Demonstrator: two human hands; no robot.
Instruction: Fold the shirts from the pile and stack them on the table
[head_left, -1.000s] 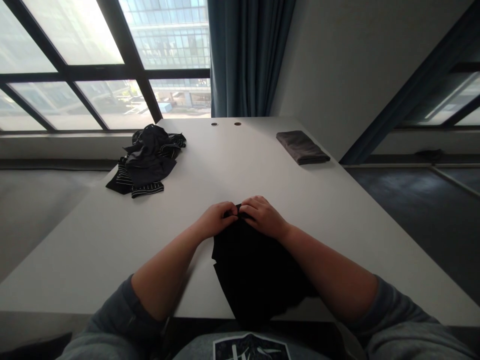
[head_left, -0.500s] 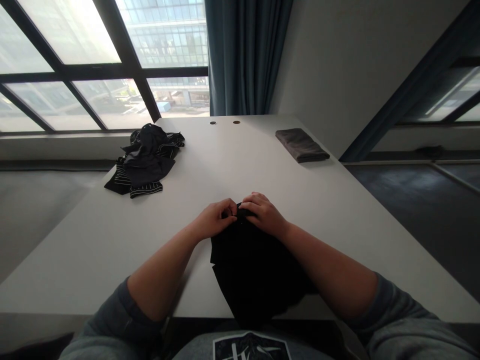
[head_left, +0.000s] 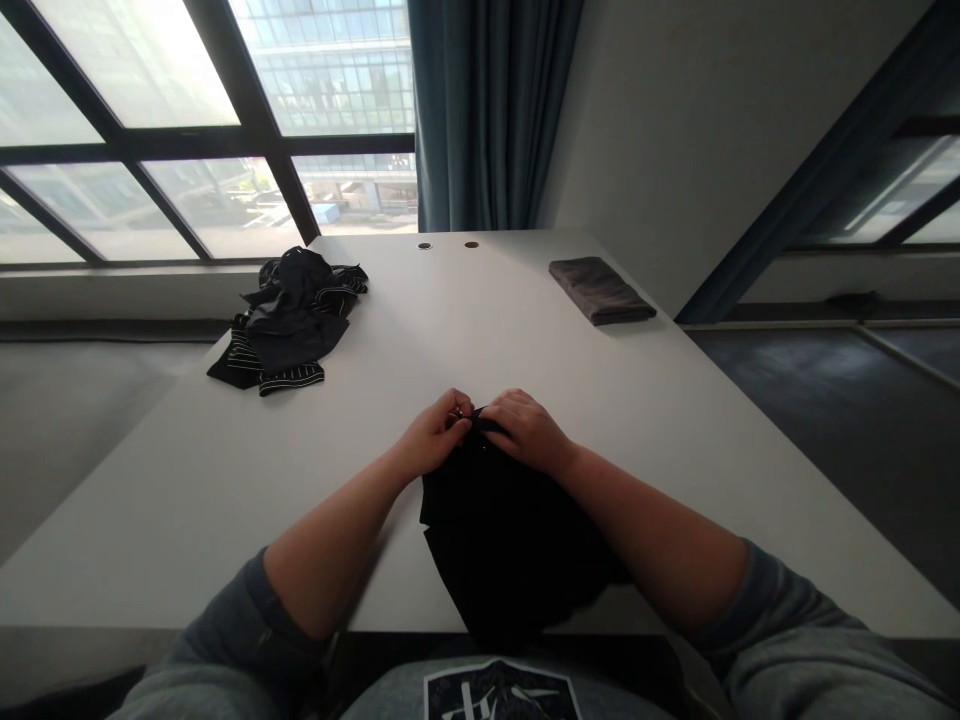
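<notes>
A black garment (head_left: 517, 540) lies in front of me, its lower end reaching over the table's near edge; it is too dark to tell its kind. My left hand (head_left: 439, 432) pinches the garment's top edge between thumb and fingers. Close beside it, my right hand (head_left: 527, 428) grips the same edge, with the fingers bent over the cloth and the thumb underneath. A narrow fold of black cloth shows between the two hands.
On the white table (head_left: 450, 330), a heap of dark and striped clothes (head_left: 296, 315) lies at the far left. A folded dark grey cloth (head_left: 601, 290) rests near the right edge. Two round cable holes sit at the far end, before a blue curtain (head_left: 491, 120).
Both hands stay at the garment's top edge. The left fingers have shifted slightly, and a bit more of the folded edge shows near the right thumb.
</notes>
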